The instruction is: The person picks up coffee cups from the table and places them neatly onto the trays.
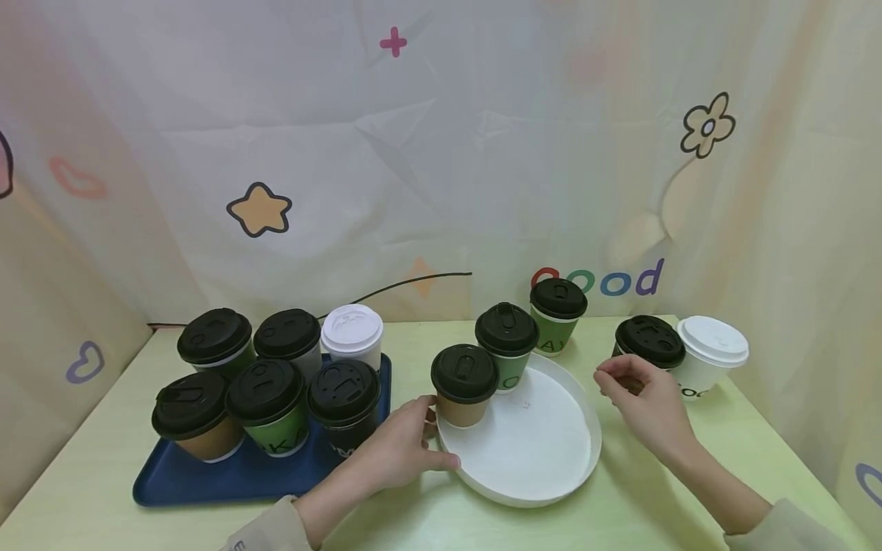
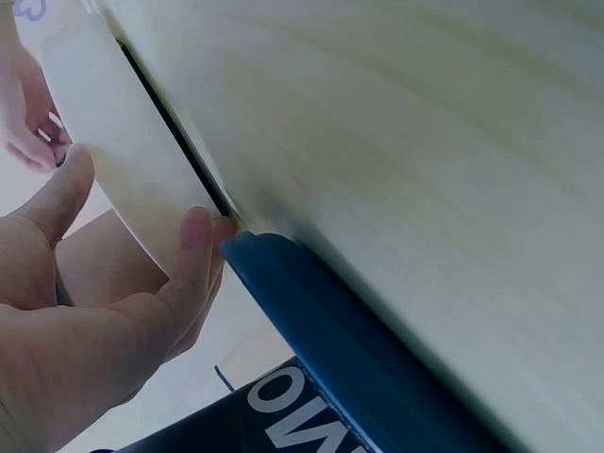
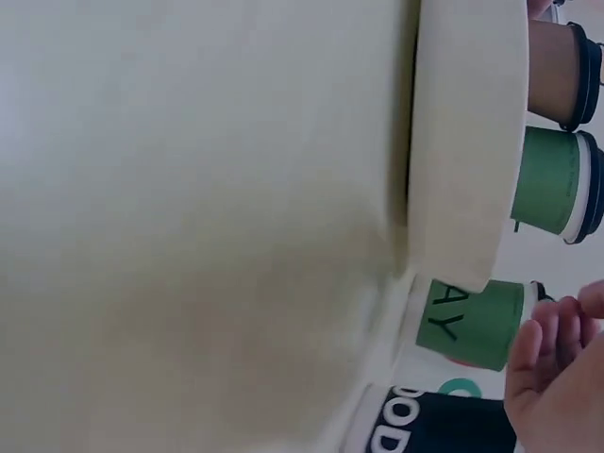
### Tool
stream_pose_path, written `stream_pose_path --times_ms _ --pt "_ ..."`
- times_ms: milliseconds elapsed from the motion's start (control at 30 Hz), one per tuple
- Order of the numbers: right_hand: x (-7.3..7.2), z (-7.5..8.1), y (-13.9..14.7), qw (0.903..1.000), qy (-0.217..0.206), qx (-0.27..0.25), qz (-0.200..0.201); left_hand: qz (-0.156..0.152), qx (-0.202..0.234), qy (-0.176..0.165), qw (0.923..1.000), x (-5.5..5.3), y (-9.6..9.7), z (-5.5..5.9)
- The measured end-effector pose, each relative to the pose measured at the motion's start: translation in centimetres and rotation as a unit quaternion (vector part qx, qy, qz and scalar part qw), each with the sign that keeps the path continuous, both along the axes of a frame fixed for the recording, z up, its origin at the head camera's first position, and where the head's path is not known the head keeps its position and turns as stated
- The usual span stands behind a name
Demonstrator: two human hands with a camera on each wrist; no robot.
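A round white tray [image 1: 544,451] lies on the table, and my left hand [image 1: 406,444] holds its left rim between thumb and fingers. On that tray stand a brown paper cup [image 1: 464,411] with a black lid, right beside my left fingers, and a green cup [image 1: 508,370] behind it. My right hand [image 1: 648,405] is right of the tray, fingers loosely bent with nothing in them. Just behind it stand a black-lidded dark cup [image 1: 649,340] and a white cup [image 1: 710,360]. Another green cup [image 1: 554,329] stands behind the tray.
At the left, a blue tray [image 1: 207,490] carries several lidded cups, including a black cup [image 1: 347,436] close to my left forearm and a white-lidded cup [image 1: 353,337] at the back. A printed curtain [image 1: 427,191] hangs behind the table [image 1: 83,490].
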State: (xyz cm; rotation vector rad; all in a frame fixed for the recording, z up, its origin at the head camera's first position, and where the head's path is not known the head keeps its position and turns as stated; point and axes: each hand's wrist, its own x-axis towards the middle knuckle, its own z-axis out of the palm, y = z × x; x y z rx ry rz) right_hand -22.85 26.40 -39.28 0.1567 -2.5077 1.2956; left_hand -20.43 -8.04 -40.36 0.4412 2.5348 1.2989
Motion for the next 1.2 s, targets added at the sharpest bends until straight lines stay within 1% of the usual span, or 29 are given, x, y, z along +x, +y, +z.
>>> stream_pose_path --times_ms 33,100,167,233,267,333,433,500,633,733,833,900,1000,1200 --pt "0.2 -0.3 0.3 0.9998 0.010 -0.011 -0.014 0.000 0.001 0.000 1.0000 0.0 0.0 0.0" --pt "0.6 -0.8 0.7 0.9973 0.032 -0.037 -0.055 0.001 0.002 0.001 1.0000 0.0 0.0 0.0" --pt "0.9 -1.2 1.0 0.9912 0.048 -0.062 -0.106 0.002 0.003 0.002 1.0000 0.0 0.0 0.0" --pt "1.1 -1.5 1.2 0.9821 0.052 -0.093 -0.155 0.003 0.003 0.000 1.0000 0.0 -0.1 0.0" --pt "1.1 -1.7 1.2 0.9775 0.052 -0.103 -0.177 0.003 0.003 -0.002 1.0000 0.0 -0.1 0.0" --pt "1.1 -1.7 1.4 0.9694 0.037 -0.122 -0.210 0.004 0.003 -0.006 1.0000 0.0 -0.1 0.0" --pt "0.9 -1.6 1.6 0.9606 0.001 -0.147 -0.236 0.004 0.004 -0.009 0.9999 0.0 -0.1 0.0" --pt "0.7 -1.4 1.8 0.9556 -0.029 -0.167 -0.241 0.003 0.005 -0.010 0.9999 0.0 -0.1 -0.1" --pt "0.3 -1.2 1.8 0.9506 -0.075 -0.187 -0.236 0.001 0.007 -0.007 0.9999 -0.1 -0.1 -0.2" --pt "0.0 -1.3 1.8 0.9527 -0.089 -0.182 -0.226 0.000 0.007 -0.005 1.0000 -0.1 -0.1 -0.3" --pt "-0.4 -1.4 1.9 0.9564 -0.110 -0.177 -0.204 0.002 0.005 -0.005 1.0000 -0.1 -0.1 -0.2" --pt "-0.7 -1.5 2.0 0.9591 -0.119 -0.180 -0.183 0.003 0.003 -0.004 1.0000 -0.1 -0.1 -0.2" --pt "-1.2 -1.4 2.0 0.9588 -0.127 -0.195 -0.164 0.003 0.002 -0.004 1.0000 -0.1 -0.1 -0.2" --pt "-2.1 -1.4 1.6 0.9534 -0.126 -0.223 -0.160 0.002 0.005 -0.004 1.0000 -0.1 -0.1 -0.2"
